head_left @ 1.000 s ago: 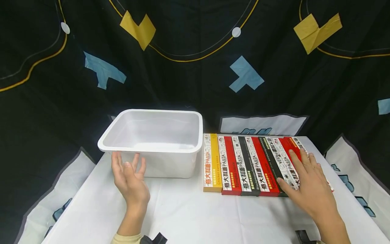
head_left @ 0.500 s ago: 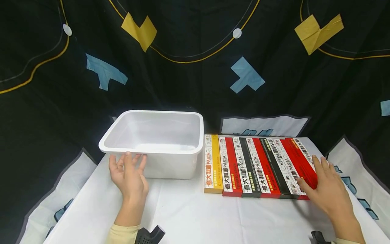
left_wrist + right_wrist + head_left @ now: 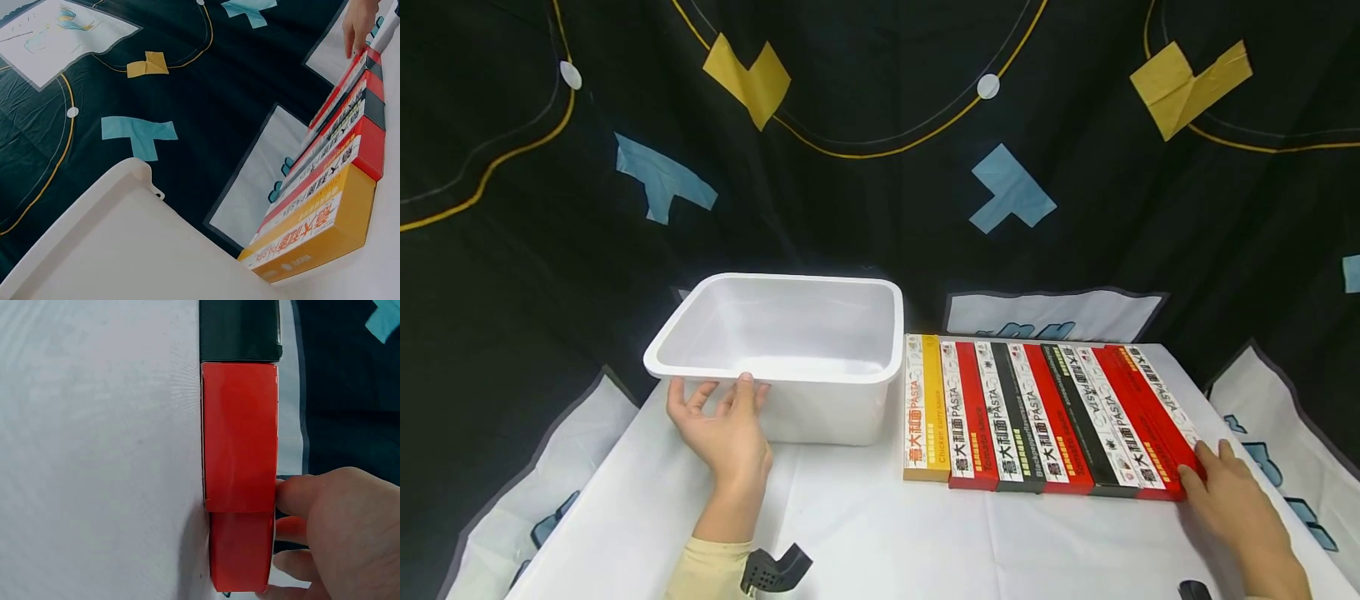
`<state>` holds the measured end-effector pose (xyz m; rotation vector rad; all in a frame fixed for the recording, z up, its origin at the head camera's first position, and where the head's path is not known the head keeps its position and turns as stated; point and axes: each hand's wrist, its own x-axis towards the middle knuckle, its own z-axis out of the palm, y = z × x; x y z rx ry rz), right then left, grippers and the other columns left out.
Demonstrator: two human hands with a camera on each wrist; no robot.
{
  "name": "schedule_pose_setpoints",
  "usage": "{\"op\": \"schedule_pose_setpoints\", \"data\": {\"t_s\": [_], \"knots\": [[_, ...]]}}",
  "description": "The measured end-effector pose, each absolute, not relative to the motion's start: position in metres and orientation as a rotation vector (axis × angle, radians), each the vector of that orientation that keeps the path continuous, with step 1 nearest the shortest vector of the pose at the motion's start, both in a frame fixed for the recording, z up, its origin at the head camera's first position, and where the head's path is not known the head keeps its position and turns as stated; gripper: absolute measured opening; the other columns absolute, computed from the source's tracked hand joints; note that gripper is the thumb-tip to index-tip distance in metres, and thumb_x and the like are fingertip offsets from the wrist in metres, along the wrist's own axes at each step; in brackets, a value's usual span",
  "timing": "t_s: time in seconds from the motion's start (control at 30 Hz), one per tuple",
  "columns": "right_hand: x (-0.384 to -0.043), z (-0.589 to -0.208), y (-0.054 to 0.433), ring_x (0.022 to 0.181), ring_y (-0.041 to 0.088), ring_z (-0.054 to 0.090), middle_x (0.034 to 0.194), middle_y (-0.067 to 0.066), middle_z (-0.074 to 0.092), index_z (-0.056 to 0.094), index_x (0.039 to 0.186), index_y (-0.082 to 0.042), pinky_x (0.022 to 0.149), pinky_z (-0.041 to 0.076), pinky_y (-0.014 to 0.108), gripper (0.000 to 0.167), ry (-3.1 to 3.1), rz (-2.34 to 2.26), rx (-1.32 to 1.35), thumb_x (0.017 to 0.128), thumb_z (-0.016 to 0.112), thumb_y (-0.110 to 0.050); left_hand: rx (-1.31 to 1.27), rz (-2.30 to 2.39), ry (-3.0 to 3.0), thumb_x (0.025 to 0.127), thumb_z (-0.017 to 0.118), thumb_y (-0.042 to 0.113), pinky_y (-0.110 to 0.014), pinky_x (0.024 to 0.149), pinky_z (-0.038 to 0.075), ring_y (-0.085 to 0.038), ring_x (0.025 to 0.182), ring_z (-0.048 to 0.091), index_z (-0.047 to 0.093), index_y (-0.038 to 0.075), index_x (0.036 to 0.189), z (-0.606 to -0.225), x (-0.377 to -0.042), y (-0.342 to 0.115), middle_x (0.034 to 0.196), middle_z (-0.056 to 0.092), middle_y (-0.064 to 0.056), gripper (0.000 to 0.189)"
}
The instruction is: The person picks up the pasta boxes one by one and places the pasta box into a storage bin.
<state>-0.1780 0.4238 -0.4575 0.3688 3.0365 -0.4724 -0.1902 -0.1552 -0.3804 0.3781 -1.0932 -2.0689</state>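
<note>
In the head view, a white plastic tub (image 3: 820, 412) stands at the left of the table. My left hand (image 3: 726, 437) is at its front rim, fingers bent beneath the lip and thumb against it. Flat pasta boxes (image 3: 1033, 417) in yellow, red and black lie side by side to the right. My right hand (image 3: 1243, 504) holds the near end of the rightmost red pasta box (image 3: 242, 550), thumb on one side and bent fingers on the other. The right wrist view shows these fingers (image 3: 297, 565) at the box's edge; the left wrist view does not show my left hand.
White cloth covers the table (image 3: 880, 533). Behind it hangs a dark curtain (image 3: 865, 217) with yellow and blue patches. The yellow pasta box (image 3: 312, 231) lies close beside the tub.
My right hand has moved right and toward me, from on top of the boxes to the rightmost box's near end. My left fingers have bent further under the tub's rim.
</note>
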Motion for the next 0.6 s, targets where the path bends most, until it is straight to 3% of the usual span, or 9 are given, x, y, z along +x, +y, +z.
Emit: {"op": "schedule_pose_setpoints", "data": {"t_s": [0.17,0.47,0.6], "knots": [[-0.179,-0.455,0.431,0.124,0.065,0.020,0.139,0.048,0.013,0.020,0.140,0.019,0.090,0.028,0.081,0.076,2.992,-0.459,0.376,0.099,0.049,-0.037,0.381,-2.062,-1.100,0.086,0.070,-0.004,-0.038,0.085,0.059,-0.030,0.107,0.059,0.018,0.027,0.148,-0.380,-0.191,-0.156,0.130,0.034,-0.011,0.087],[-0.183,-0.462,0.440,0.109,0.058,0.038,0.129,0.045,0.030,0.019,0.138,0.022,0.081,0.048,0.071,0.099,2.932,-0.502,0.577,0.082,0.075,-0.038,0.394,-2.042,-1.112,0.085,0.070,-0.006,-0.038,0.083,0.060,-0.029,0.101,0.061,0.018,0.025,0.148,-0.379,-0.192,-0.156,0.128,0.036,-0.012,0.087],[-0.185,-0.464,0.440,0.104,0.055,0.043,0.123,0.044,0.037,0.027,0.135,0.023,0.077,0.052,0.067,0.095,2.993,-0.536,0.605,0.076,0.081,-0.029,0.393,-2.037,-1.122,0.085,0.070,-0.007,-0.038,0.083,0.059,-0.028,0.100,0.061,0.018,0.025,0.147,-0.379,-0.191,-0.158,0.127,0.036,-0.011,0.087]]}}
